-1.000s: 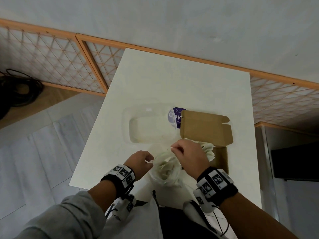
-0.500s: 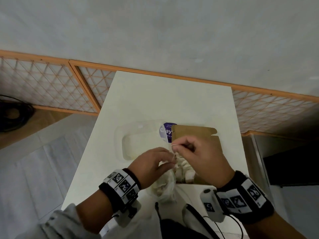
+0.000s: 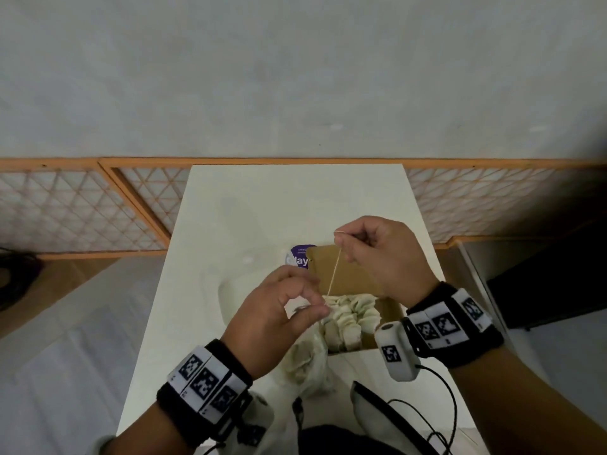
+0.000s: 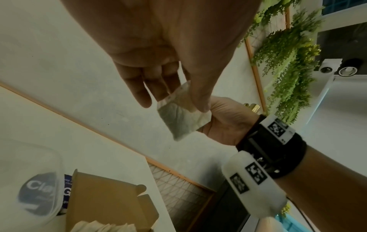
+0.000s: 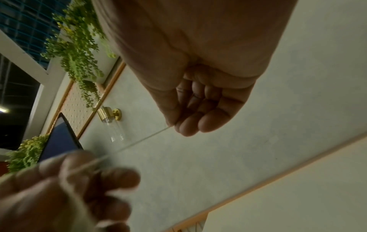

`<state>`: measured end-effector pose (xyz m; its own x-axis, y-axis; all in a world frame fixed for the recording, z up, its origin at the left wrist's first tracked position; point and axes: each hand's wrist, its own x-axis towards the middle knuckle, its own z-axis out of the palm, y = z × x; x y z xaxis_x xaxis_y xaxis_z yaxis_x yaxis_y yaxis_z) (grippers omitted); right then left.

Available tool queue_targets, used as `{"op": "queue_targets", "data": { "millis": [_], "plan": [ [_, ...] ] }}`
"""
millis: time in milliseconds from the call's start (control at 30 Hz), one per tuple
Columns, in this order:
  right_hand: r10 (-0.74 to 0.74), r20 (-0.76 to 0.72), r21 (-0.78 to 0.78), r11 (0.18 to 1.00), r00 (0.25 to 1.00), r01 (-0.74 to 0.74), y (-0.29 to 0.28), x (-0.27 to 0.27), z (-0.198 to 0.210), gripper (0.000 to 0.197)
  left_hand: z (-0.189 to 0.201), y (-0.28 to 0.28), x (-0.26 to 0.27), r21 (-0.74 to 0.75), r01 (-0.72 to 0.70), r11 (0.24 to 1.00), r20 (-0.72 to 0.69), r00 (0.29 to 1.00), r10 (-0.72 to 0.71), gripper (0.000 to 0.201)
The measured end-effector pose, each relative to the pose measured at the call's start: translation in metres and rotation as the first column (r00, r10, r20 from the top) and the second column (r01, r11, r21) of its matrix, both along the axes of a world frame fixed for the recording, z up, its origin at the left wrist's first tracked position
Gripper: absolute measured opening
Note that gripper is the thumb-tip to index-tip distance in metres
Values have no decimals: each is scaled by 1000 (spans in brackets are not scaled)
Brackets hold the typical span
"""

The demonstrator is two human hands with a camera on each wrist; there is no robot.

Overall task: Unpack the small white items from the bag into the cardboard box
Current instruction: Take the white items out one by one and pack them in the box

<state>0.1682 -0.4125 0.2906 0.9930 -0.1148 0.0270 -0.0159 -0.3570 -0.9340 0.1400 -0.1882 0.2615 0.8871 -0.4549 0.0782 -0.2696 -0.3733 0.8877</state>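
My left hand (image 3: 320, 308) pinches a small white sachet (image 4: 182, 116) between thumb and fingers, above the clear plastic bag (image 3: 308, 359). A thin string (image 3: 332, 270) runs taut from that sachet up to my right hand (image 3: 340, 238), which pinches its upper end between thumb and forefinger. In the right wrist view the string (image 5: 139, 141) leaves the right hand (image 5: 174, 125) toward the blurred left hand (image 5: 69, 188). Below the right hand, the brown cardboard box (image 3: 391, 311) stands open with several white sachets (image 3: 354, 318) in it. More sachets lie in the bag.
A clear plastic tub (image 3: 236, 290) with a purple label (image 3: 299, 257) sits left of the box on the white table (image 3: 262, 198). The box lid (image 3: 348, 274) stands upright behind the string. Lattice panels and a grey wall lie beyond the table's far edge.
Both hands rose off the bag. The right hand pulled the string up and away from the left hand, which keeps the sachet. The head view tilted upward.
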Motion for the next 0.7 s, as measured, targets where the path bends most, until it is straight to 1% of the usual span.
{"op": "queue_targets", "data": {
  "millis": [67,133,200,233,300,333,400,467,533,600,633,700],
  "plan": [
    [26,-34,-30,999,999,-27,6,-1,-12,6,5,1,-3,-47,-6,999,-1,1000,6,11],
    [85,-75,8,996,994,-85,14,-5,-24,4,10,1,-6,-98,0,995,-13,1000,-1,11],
    [169,-104,38,985,980,-166,23,-9,-34,2,14,2,-9,-166,5,986,-77,997,-18,8],
    [220,-115,17,975,969,-220,27,-12,-41,3,14,3,-10,-194,-1,981,-115,993,-21,6],
    [314,-138,-14,948,939,-319,33,-16,-54,5,14,6,-10,-208,-41,977,-155,988,8,6],
    [338,-148,-17,939,930,-344,36,-18,-63,7,13,8,-10,-195,-65,979,-151,988,35,7],
    [334,-225,-40,936,915,-351,41,-20,-81,2,9,14,-10,-168,-111,979,-128,988,90,10],
    [311,-319,-141,919,895,-369,45,-23,-101,14,6,22,-12,-163,-157,974,-136,981,136,12],
    [329,-391,-280,847,859,-452,51,-30,-124,19,1,31,-15,-157,-199,967,-156,972,175,15],
    [360,-439,-387,751,823,-535,57,-37,-148,10,-5,41,-18,-133,-247,960,-193,956,219,16],
    [366,-466,-431,701,806,-568,59,-40,-160,12,-7,46,-20,-123,-272,954,-213,946,243,16],
    [367,-520,-511,590,772,-625,65,-43,-180,27,-11,54,-25,-105,-309,945,-244,929,276,18]
  ]
}}
